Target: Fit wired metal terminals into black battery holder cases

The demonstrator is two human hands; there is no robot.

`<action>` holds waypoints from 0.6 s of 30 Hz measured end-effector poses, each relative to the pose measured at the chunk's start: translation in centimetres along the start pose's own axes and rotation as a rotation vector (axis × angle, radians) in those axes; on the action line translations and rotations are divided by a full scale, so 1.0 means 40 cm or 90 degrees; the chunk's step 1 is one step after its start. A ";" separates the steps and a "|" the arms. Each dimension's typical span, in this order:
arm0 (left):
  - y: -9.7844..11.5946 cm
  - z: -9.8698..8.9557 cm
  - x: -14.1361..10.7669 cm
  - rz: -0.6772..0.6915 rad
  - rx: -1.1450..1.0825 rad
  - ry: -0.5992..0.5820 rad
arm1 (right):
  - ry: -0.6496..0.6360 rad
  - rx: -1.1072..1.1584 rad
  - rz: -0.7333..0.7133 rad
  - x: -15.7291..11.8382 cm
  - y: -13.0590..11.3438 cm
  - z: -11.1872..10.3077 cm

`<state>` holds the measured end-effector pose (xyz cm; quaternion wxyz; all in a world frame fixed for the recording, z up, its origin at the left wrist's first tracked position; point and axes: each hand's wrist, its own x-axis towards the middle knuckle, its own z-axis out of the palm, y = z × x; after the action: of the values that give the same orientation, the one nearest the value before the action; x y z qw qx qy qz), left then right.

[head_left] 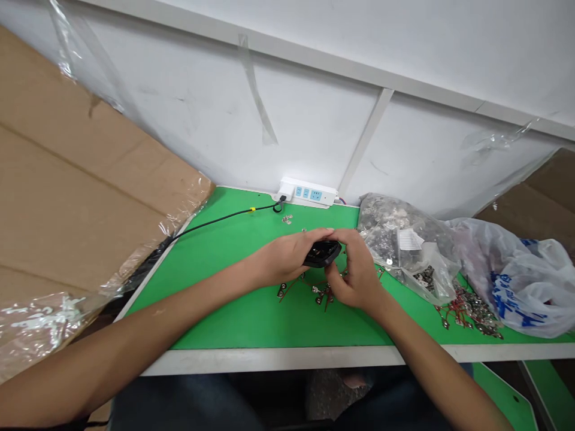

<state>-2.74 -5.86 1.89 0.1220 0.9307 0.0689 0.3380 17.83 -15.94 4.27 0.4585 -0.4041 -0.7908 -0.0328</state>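
A small black casing (322,254) with rounded corners is held above the green tabletop between my two hands. My left hand (287,257) closes on its left side, and part of the casing is hidden there. Thumb and fingers of my right hand (354,269) grip its right end. What lies inside the dark hollow is too small to make out. Under and beside the hands are small metal parts with red wires (321,293), loose on the green surface. A few more little metal pieces (287,219) lie farther back.
A white power strip (309,193) sits against the wall, its black cable (215,221) running left. Clear bags of metal parts (404,245), a heap of wired parts (471,311) and a white plastic bag (534,287) occupy the right. Cardboard (81,179) leans at left.
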 end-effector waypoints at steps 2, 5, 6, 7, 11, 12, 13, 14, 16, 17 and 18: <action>-0.005 0.001 -0.001 0.012 0.008 -0.006 | -0.005 0.002 -0.003 0.001 -0.003 -0.002; -0.019 0.004 -0.001 0.040 0.015 0.001 | -0.020 0.006 -0.008 0.003 -0.008 -0.006; -0.024 0.005 -0.001 0.049 0.014 0.006 | -0.025 0.007 -0.007 0.004 -0.009 -0.007; -0.029 0.006 0.000 0.055 0.013 0.011 | -0.029 0.006 -0.006 0.004 -0.009 -0.006; -0.042 0.011 0.002 0.047 0.017 0.008 | -0.037 -0.037 -0.003 0.000 -0.005 0.001; -0.045 0.012 0.002 0.042 0.021 0.007 | -0.036 -0.056 -0.008 -0.001 -0.003 0.004; -0.047 0.012 0.002 0.039 0.024 0.006 | -0.035 -0.075 -0.015 -0.002 -0.001 0.006; -0.048 0.012 0.002 0.040 0.028 0.006 | -0.035 -0.092 -0.023 -0.003 0.000 0.008; -0.049 0.009 0.003 0.041 0.036 0.002 | -0.036 -0.117 -0.039 -0.003 0.000 0.010; -0.048 0.007 0.004 0.042 0.040 0.000 | -0.039 -0.127 -0.045 -0.003 0.000 0.010; -0.046 0.003 0.005 0.041 0.046 -0.005 | -0.041 -0.137 -0.050 -0.003 0.000 0.010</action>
<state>-2.59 -4.06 1.41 0.0777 0.9376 0.0502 0.3352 17.59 -15.84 3.95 0.3850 -0.4205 -0.8124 -0.1224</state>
